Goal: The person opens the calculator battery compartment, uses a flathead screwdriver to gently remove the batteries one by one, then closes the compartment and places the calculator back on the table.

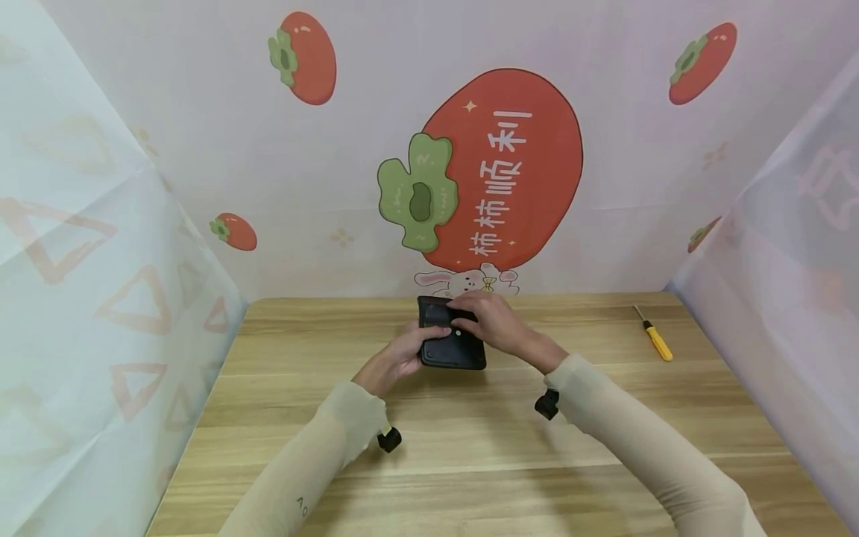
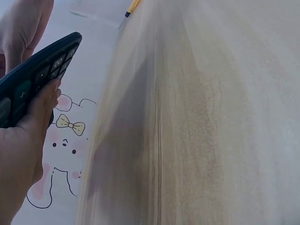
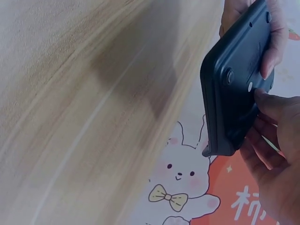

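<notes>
A dark calculator (image 1: 452, 355) is held up near the back of the table, its underside turned to the head camera. My left hand (image 1: 405, 349) grips its left edge, thumb across the back and fingers on the key side. Its keys (image 2: 22, 95) show in the left wrist view. My right hand (image 1: 499, 322) holds the upper right part of it. In the right wrist view, the right thumb (image 3: 274, 104) lies on the back beside a small white spot (image 3: 250, 86), with the other fingers curled by the edge. Round feet (image 3: 228, 76) sit at the back's corners.
A screwdriver (image 1: 658, 343) with a yellow handle lies on the wooden table (image 1: 470, 477) at the right. Behind the table stands a pale backdrop (image 1: 362, 149) printed with persimmons and a rabbit. More pale sheeting (image 1: 74, 283) closes off both sides.
</notes>
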Available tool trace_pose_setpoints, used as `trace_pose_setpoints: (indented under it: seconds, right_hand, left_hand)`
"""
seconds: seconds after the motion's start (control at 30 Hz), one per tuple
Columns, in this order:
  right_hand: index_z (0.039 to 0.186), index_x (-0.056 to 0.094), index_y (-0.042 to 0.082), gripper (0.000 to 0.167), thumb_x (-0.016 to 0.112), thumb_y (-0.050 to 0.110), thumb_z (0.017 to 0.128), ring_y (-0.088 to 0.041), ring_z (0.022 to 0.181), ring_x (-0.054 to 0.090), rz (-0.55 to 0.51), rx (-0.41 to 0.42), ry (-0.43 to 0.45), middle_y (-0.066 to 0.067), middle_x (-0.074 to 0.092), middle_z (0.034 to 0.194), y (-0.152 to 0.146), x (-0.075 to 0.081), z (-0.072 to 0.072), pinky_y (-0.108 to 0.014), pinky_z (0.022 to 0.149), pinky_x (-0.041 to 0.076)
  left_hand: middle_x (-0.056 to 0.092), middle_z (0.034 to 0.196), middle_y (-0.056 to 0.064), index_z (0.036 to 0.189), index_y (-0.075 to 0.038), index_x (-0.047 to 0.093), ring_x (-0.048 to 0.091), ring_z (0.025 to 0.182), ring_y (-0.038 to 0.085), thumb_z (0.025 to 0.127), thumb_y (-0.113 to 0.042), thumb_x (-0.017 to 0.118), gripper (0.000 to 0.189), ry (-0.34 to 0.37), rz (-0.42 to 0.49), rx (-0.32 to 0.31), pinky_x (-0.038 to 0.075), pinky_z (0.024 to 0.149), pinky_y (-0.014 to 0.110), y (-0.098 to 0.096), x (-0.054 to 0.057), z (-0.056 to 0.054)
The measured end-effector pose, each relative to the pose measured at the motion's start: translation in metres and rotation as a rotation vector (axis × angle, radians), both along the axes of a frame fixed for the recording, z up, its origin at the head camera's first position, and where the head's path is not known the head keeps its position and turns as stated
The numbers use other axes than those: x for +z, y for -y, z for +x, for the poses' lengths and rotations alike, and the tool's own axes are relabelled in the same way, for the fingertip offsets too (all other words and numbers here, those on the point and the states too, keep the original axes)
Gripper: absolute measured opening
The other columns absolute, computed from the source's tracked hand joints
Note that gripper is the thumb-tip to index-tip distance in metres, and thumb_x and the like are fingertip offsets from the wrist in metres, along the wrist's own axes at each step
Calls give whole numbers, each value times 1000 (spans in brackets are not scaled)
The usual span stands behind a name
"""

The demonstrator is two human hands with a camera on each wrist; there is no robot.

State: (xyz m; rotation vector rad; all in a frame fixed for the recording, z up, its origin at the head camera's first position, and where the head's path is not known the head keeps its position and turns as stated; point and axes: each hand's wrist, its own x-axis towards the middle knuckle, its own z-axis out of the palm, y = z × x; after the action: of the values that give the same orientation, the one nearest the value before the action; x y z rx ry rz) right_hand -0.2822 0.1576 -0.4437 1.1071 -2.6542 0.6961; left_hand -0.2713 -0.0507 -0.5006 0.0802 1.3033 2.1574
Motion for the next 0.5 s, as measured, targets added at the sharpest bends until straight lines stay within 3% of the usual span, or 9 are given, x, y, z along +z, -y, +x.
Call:
trace_pose_setpoints:
  seconds: [0.33, 0.5]
  right_hand:
    - [124, 77, 2, 31, 81, 13, 95, -27, 116, 72, 65, 14, 8, -12, 77, 121, -1, 4, -2, -45, 102, 60]
    - [124, 78, 2, 32, 82, 12, 94, -27, 114, 73, 74, 20, 2, -13, 77, 121, -2, 7, -3, -44, 99, 61]
  left_hand:
    - [51, 155, 25, 160, -1, 36, 54, 141, 38, 107, -1, 55, 56, -17, -14, 16, 56, 107, 44, 0, -5, 0]
    - [51, 155, 25, 158, 0, 37, 53, 142, 40, 106, -1, 56, 56, 5, -22, 41, 55, 108, 47, -2, -2, 1]
